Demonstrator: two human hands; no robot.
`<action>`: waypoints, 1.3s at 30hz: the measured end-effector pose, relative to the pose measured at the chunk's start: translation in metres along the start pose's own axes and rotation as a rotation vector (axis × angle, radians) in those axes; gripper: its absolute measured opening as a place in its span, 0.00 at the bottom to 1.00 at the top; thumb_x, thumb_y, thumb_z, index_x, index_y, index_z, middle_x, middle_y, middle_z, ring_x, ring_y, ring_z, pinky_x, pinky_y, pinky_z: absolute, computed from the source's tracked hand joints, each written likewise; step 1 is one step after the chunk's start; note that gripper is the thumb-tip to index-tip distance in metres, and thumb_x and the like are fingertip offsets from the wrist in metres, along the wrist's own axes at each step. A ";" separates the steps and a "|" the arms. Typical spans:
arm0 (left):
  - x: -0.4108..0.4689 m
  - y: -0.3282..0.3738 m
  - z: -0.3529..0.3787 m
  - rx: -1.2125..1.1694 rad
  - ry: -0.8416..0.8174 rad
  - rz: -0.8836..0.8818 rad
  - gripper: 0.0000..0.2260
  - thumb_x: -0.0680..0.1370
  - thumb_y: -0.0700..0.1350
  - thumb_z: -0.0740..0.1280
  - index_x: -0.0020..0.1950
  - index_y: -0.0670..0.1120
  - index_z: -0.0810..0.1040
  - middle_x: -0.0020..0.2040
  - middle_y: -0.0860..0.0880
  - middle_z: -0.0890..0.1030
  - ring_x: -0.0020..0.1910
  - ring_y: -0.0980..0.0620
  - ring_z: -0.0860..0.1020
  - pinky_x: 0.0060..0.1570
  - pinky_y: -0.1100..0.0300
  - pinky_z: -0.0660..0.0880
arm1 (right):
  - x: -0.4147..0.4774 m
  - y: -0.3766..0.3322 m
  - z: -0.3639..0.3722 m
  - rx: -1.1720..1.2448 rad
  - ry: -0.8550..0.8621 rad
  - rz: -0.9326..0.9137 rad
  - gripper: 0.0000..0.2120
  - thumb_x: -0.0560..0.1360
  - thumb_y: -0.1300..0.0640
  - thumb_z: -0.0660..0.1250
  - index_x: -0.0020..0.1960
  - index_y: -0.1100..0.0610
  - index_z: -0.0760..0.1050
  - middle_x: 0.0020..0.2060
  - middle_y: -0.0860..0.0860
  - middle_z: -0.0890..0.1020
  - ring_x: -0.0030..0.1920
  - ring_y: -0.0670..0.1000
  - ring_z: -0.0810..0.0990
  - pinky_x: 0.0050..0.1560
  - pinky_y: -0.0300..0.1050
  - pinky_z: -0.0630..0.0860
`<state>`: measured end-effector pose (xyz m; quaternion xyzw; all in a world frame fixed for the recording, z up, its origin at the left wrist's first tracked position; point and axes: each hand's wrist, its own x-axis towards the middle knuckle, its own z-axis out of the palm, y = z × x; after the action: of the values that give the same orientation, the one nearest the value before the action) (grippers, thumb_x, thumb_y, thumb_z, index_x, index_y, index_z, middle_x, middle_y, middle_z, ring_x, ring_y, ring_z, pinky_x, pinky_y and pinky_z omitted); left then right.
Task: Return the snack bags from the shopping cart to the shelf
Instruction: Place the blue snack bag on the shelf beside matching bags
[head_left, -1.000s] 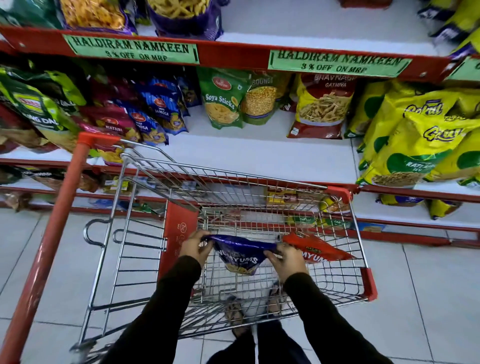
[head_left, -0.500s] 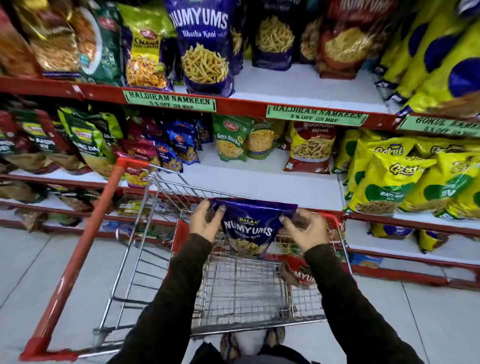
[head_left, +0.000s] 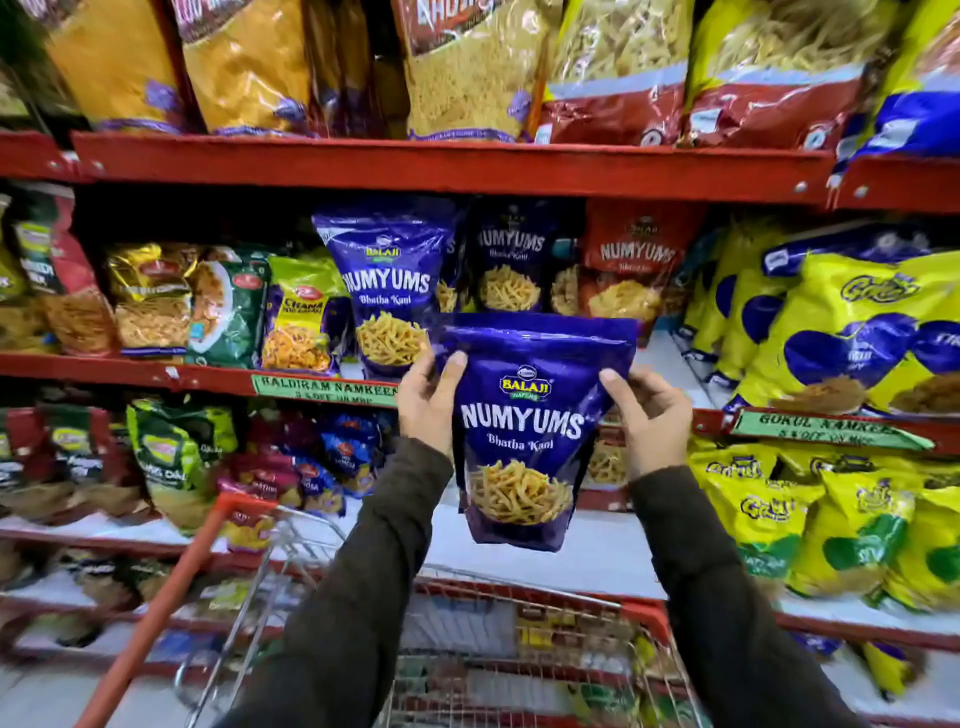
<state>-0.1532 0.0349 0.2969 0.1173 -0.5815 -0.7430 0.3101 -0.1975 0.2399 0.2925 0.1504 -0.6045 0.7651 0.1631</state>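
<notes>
Your left hand (head_left: 428, 402) and right hand (head_left: 652, 415) pinch the upper sides of the purple snack bag (head_left: 524, 431), held upright above the cart (head_left: 519, 649). It looks light, soft and slippery, so grip the sealed edges. Matching bags (head_left: 387, 280) stand on the shelf (head_left: 208, 376) behind.

Purple Numyums Bhatha Kani bag (head_left: 524, 441) held upright in front of red shelf (head_left: 447, 163), left hand (head_left: 428, 402) gripping its left edge, right hand (head_left: 652, 421) its right edge, thumbs on the front. Matching Numyums bags (head_left: 389, 291) standing on the shelf just behind. Shopping cart (head_left: 519, 660) below, red handle (head_left: 171, 603) at left. Yellow bags (head_left: 857, 332) at right.
</notes>
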 end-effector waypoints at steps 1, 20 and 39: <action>0.011 0.011 0.014 -0.045 -0.010 0.017 0.14 0.75 0.42 0.68 0.58 0.37 0.75 0.55 0.44 0.80 0.50 0.53 0.78 0.54 0.62 0.76 | 0.017 -0.008 0.004 0.058 0.016 0.013 0.05 0.72 0.63 0.71 0.40 0.55 0.78 0.32 0.43 0.84 0.35 0.43 0.79 0.37 0.35 0.77; 0.179 0.051 0.143 -0.094 0.186 -0.029 0.08 0.77 0.33 0.61 0.52 0.32 0.76 0.35 0.47 0.74 0.34 0.54 0.67 0.28 0.68 0.66 | 0.233 0.003 0.062 0.089 0.004 0.189 0.06 0.74 0.64 0.66 0.42 0.54 0.77 0.40 0.52 0.82 0.40 0.50 0.80 0.41 0.46 0.79; 0.160 -0.050 0.098 0.155 0.041 -0.431 0.31 0.78 0.62 0.52 0.75 0.43 0.58 0.77 0.42 0.61 0.74 0.43 0.61 0.75 0.48 0.57 | 0.185 0.099 0.061 -0.005 -0.339 0.657 0.36 0.77 0.35 0.48 0.77 0.57 0.56 0.76 0.56 0.63 0.74 0.58 0.63 0.72 0.55 0.62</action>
<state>-0.3471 0.0234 0.3095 0.2774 -0.5920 -0.7424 0.1460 -0.4045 0.1715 0.2987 0.0725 -0.6408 0.7393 -0.1935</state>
